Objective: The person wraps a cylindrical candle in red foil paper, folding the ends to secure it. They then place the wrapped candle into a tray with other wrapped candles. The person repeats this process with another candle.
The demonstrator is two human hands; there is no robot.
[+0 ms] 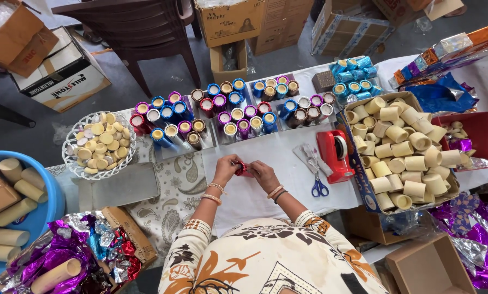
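Observation:
My left hand (226, 166) and my right hand (262, 172) meet over the white table sheet (276, 158), both gripping a small tube wrapped in red foil (241, 169). The tube is mostly hidden between my fingers. Beyond my hands, several foil-wrapped tubes (227, 109) in blue, purple, red and brown stand upright in rows on grey trays.
A red tape dispenser (334, 154) and blue-handled scissors (318, 183) lie to the right. A cardboard box of plain card tubes (402, 149) sits further right. A white basket of round discs (98, 144) is at left, with a blue tub (42, 188) and crumpled foil (64, 256) below.

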